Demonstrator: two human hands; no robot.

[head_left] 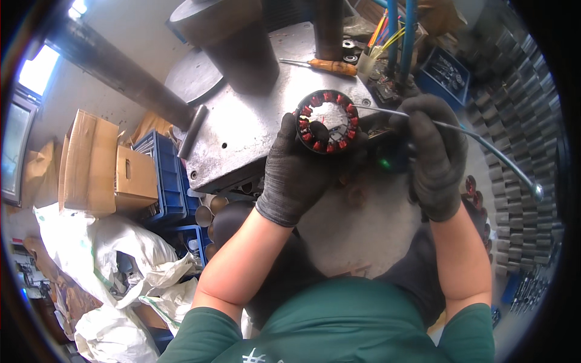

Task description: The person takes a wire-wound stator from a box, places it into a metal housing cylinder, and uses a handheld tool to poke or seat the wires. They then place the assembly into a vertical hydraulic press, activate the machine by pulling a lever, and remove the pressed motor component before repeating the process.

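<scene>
Both my hands wear dark grey gloves. My left hand (284, 172) grips a ring-shaped motor stator (353, 124) with red windings around its inside, held up in front of the metal table's near edge. A gloved thumb or finger shows through its opening. My right hand (439, 160) is closed around a long thin metal rod (487, 147). The rod's narrow end reaches left to the stator's upper right rim; whether it touches is unclear. Its other end, with a small knob, sticks out to the lower right.
A heavy metal table (242, 133) carries a thick press column (236, 48), a wooden-handled screwdriver (333, 66) and a loose bar (192, 132). Cardboard boxes (91, 163), blue crates (166, 175) and white sacks (136, 242) stand left. Stacked grey metal parts (520, 187) and a blue bin (445, 75) are right.
</scene>
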